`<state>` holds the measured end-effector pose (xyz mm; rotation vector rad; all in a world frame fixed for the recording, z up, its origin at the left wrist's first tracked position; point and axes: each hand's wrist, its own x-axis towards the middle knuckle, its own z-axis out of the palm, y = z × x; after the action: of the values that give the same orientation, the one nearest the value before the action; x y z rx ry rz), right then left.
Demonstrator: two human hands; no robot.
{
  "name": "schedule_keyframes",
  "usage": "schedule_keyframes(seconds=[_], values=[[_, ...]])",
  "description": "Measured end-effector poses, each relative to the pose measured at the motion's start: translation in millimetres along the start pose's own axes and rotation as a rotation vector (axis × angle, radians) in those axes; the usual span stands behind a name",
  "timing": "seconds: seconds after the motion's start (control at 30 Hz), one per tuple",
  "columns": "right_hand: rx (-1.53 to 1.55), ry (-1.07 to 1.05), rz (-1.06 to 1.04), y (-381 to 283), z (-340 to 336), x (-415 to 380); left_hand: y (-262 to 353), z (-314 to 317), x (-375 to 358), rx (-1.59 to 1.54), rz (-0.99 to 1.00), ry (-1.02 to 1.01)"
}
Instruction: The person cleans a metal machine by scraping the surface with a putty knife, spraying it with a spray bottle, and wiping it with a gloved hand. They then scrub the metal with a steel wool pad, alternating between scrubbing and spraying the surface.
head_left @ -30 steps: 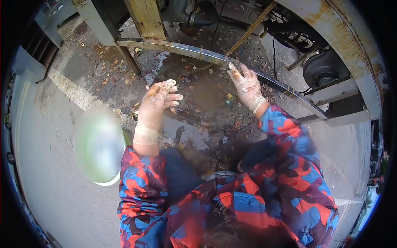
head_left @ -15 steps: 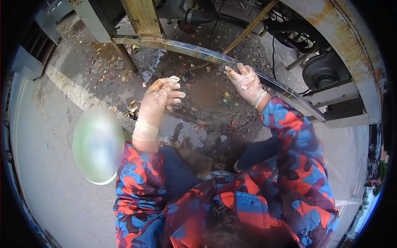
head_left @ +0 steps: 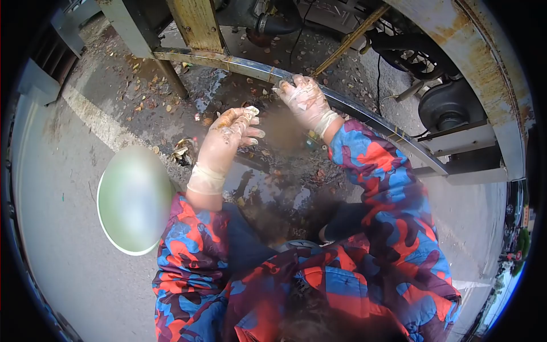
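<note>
My left hand (head_left: 228, 135), in a thin, stained glove, hangs over the wet ground with its fingers loosely bent and slightly apart; nothing shows in it. My right hand (head_left: 307, 104), gloved and smudged too, is at the near side of the curved metal rail (head_left: 250, 66). Its fingers are partly bent and apart, with no object visible between them. Whether its fingertips touch the rail is unclear. Below both hands, wet dirt and scattered leaves (head_left: 319, 174) cover the dark ground.
A pale green basin (head_left: 137, 199), partly blurred, stands left of my left arm. Rusty metal posts (head_left: 196, 25) rise beyond the rail. Black machinery (head_left: 450, 105) sits at the upper right, near a thin rusty rod (head_left: 350, 40). A crumpled clump (head_left: 183, 151) lies by the basin.
My right hand has moved left along the rail, closer to my left hand, and its fingers are more bent. My left hand has shifted slightly right.
</note>
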<state>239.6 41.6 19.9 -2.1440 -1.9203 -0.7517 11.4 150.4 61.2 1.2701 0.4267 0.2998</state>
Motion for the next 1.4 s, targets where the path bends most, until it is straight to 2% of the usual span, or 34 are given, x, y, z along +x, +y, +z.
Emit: schedule_keyframes(seconds=[0.2,0.3,0.33,0.37,0.43,0.47,0.53,0.63,0.7,0.77,0.87,0.9,0.97,1.0,1.07,1.1,1.17,1.3,1.37,1.4], values=[[-0.092,-0.144,0.072,11.1,-35.6,-46.2,-1.4,-10.0,-6.5,-0.002,0.062,-0.033],[-0.091,-0.065,0.008,0.9,-25.8,-6.2,-1.8,-15.0,-4.8,0.017,0.023,0.018],[-0.042,-0.121,0.005,-2.4,-13.2,7.3,0.7,-14.3,-4.5,0.022,0.024,0.015],[-0.037,-0.033,-0.033,-11.0,-9.4,19.0,3.2,-11.7,-5.0,0.017,0.011,0.020],[0.036,-0.050,0.032,-15.9,-0.9,33.5,4.4,-8.4,-2.4,0.009,0.003,0.023],[0.039,-0.056,0.037,-14.9,-3.4,26.4,1.9,-7.3,-3.1,-0.004,0.012,-0.007],[-0.156,-0.139,-0.120,-4.4,-17.5,6.7,-0.9,-5.9,-3.5,-0.029,0.023,-0.026],[-0.240,-0.206,-0.003,5.0,-29.7,-35.7,1.0,-6.1,-8.8,0.004,0.040,-0.041],[-0.312,-0.270,-0.007,10.6,-35.9,-56.8,0.6,-10.3,-10.7,-0.019,0.034,-0.026],[-0.295,-0.325,0.033,4.1,-54.0,-42.5,-0.3,-12.6,-10.4,-0.007,0.037,-0.027],[-0.072,-0.103,-0.010,-9.7,-50.9,4.2,-1.6,-11.3,-6.6,-0.002,0.028,-0.026],[-0.090,-0.076,-0.126,-13.0,-47.5,19.2,-2.4,-10.2,-5.1,-0.014,0.011,-0.025],[-0.097,-0.153,0.025,-10.0,-28.0,33.6,-5.4,-8.5,-1.8,-0.012,0.015,-0.028],[-0.100,-0.151,0.022,-4.0,-27.0,27.8,-6.0,-8.2,1.4,-0.014,0.022,-0.031],[-0.234,-0.158,-0.154,4.2,-40.6,4.9,1.6,-0.6,-1.3,-0.037,0.026,-0.011],[-0.145,-0.136,-0.036,11.8,-29.9,-8.8,3.5,1.3,-4.1,-0.054,0.032,0.002],[-0.238,-0.156,-0.128,8.8,-53.0,-13.9,-1.1,-1.3,-4.5,-0.023,0.020,-0.012],[-0.337,-0.246,-0.146,13.3,-56.4,-45.5,0.4,-16.9,-14.6,-0.013,0.045,-0.021],[-0.247,-0.406,0.055,8.7,-62.4,-46.6,-0.7,-20.8,-16.5,-0.013,0.054,0.007],[-0.219,-0.322,0.001,9.1,-62.1,-41.8,-0.4,-22.1,-17.5,-0.007,0.057,0.021]])
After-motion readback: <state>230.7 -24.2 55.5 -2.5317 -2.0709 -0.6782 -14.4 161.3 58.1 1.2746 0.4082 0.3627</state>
